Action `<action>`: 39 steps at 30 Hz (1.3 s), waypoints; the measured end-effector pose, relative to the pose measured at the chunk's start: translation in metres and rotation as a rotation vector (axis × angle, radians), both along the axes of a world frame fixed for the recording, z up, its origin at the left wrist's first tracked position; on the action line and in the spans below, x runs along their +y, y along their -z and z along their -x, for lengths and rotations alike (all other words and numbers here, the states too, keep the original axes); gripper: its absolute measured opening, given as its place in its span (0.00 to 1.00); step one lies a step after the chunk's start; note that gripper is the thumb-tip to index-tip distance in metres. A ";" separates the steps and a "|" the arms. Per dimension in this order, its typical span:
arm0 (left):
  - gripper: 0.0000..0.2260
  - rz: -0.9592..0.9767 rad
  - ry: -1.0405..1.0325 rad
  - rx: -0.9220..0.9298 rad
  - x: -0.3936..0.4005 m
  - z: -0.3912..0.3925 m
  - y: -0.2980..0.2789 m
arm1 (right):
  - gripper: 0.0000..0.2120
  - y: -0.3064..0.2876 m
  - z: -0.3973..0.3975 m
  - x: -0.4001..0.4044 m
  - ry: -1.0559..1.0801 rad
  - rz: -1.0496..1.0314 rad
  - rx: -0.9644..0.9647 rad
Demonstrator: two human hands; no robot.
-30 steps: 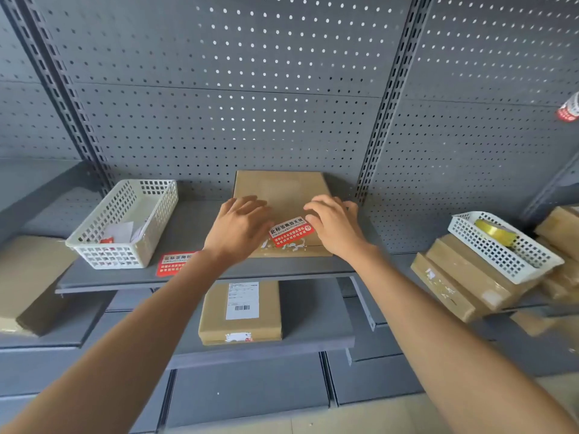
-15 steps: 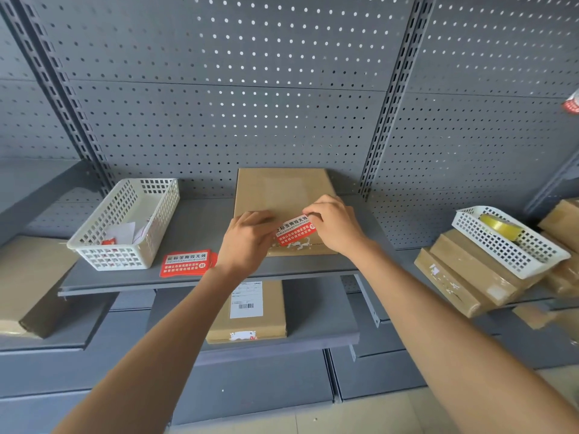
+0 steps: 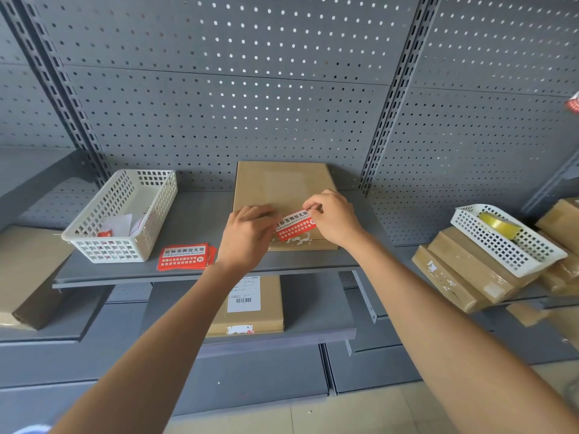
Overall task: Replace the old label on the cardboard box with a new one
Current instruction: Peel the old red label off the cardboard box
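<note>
Nearby, spare red labels (image 3: 186, 257), white basket (image 3: 122, 214), both left of box (image 3: 282, 186)

a: what reads on the red label (image 3: 294, 224) on the cardboard box (image 3: 282, 189)?
b: "此标签撕毁无效".
a: and the red stack (image 3: 185, 257) on the shelf (image 3: 194, 220)?
b: same heading; the smaller lines are illegible.

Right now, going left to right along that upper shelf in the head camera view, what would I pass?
White basket → stack of red labels → left hand → red label on the cardboard box → right hand.
</note>
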State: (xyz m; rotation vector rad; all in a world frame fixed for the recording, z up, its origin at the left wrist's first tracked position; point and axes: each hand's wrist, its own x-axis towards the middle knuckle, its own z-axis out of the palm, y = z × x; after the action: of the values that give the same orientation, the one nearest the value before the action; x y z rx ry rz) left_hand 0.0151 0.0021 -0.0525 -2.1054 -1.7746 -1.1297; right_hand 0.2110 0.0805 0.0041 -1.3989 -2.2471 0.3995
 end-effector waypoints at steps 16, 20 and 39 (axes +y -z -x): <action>0.18 0.206 -0.078 0.218 0.009 -0.040 -0.025 | 0.09 0.001 0.002 0.011 0.022 0.065 0.089; 0.16 0.179 -0.098 0.250 0.011 -0.041 -0.024 | 0.09 -0.002 0.002 0.012 0.012 0.080 0.089; 0.16 0.084 -0.124 0.222 0.014 -0.043 -0.013 | 0.06 -0.008 0.004 0.017 -0.003 0.183 0.099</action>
State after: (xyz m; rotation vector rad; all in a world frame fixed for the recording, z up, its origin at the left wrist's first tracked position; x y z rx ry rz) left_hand 0.0584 0.0158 -0.0395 -2.0415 -1.8451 -0.7711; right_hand 0.2074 0.0975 0.0117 -1.4325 -2.1778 0.6753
